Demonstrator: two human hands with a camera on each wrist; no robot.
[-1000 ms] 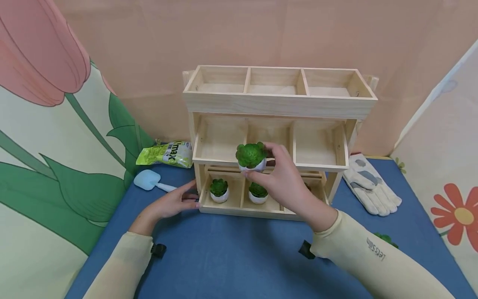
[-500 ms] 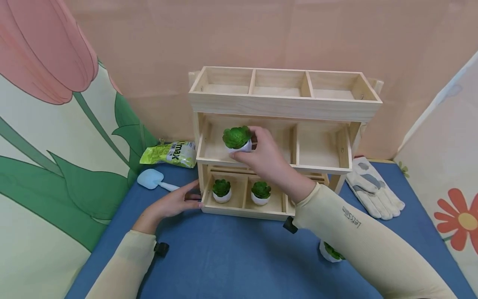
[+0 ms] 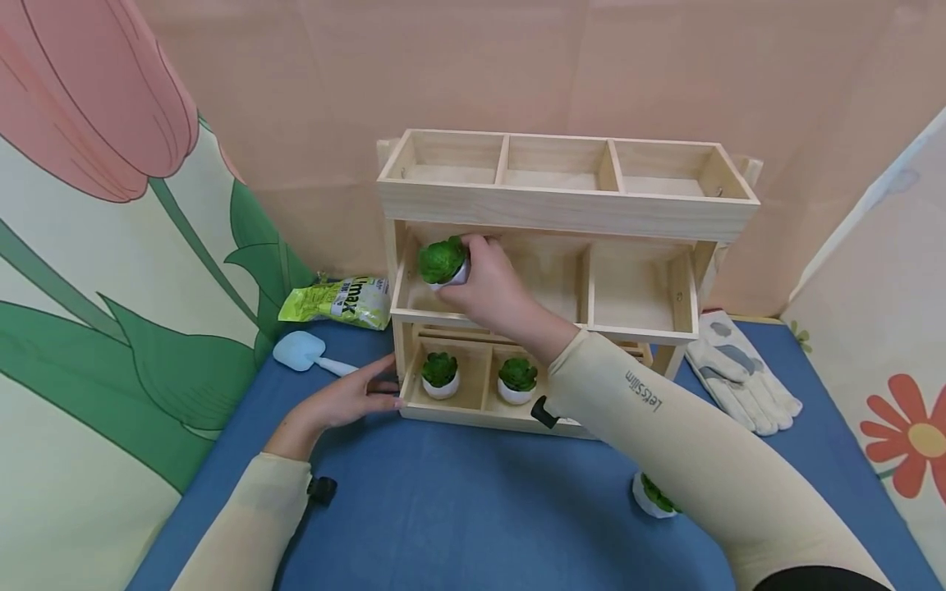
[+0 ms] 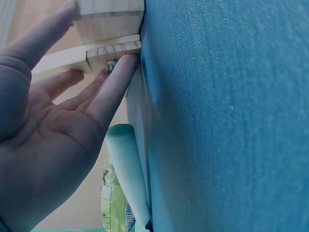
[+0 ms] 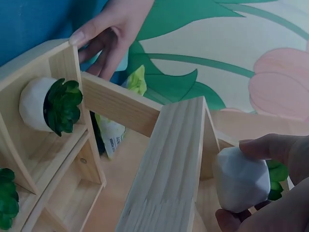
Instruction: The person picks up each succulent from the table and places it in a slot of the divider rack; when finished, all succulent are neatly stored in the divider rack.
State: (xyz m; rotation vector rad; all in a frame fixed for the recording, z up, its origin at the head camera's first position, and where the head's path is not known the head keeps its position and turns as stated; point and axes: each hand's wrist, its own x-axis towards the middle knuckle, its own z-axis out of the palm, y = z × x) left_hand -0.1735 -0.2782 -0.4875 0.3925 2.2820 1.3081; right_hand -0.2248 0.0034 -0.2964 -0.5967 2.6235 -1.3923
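My right hand [image 3: 493, 287] pinches a small potted succulent [image 3: 442, 261] between thumb and fingers. It is over the left compartment of the middle tier of a wooden shelf [image 3: 569, 209]. In the right wrist view its white faceted pot [image 5: 241, 179] shows beside the tier's front board. My left hand [image 3: 342, 404] rests against the shelf's lower left corner, thumb at the front edge. Its fingers [image 4: 113, 92] lie fairly straight along the side in the left wrist view. Two more succulents [image 3: 440, 371] [image 3: 517, 375] stand in the bottom tier's left and middle compartments.
Another potted succulent [image 3: 654, 496] lies tipped on the blue cloth, partly behind my right sleeve. A light blue trowel [image 3: 299, 351] and a green-yellow bag [image 3: 340, 302] are left of the shelf. White-and-grey gloves [image 3: 739, 373] lie at its right.
My right hand has carried the succulent leftward and up, from the front of the middle compartment to the left one. The left hand stays at the shelf corner. The view has shifted slightly.
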